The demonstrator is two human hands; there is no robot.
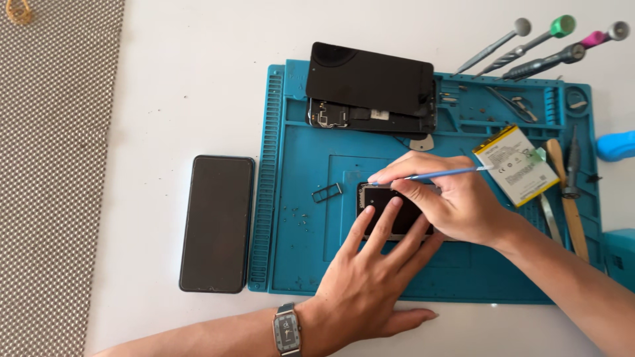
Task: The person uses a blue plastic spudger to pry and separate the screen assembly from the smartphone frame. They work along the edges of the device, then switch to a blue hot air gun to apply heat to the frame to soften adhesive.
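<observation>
My left hand (370, 277) lies flat, fingers spread, pressing down a small black phone part (377, 198) in the middle of the blue repair mat (297, 158). My right hand (450, 198) grips a thin blue tool (450, 174) like a pen, its tip touching the part's upper left edge. A wristwatch (288, 328) is on my left wrist.
An opened black phone (370, 89) with its lifted screen lies at the mat's top. A black phone back (217, 223) rests left of the mat. A battery (516, 165), a SIM tray (327, 192), wooden and metal tools (569, 192) and several screwdrivers (542, 43) lie around.
</observation>
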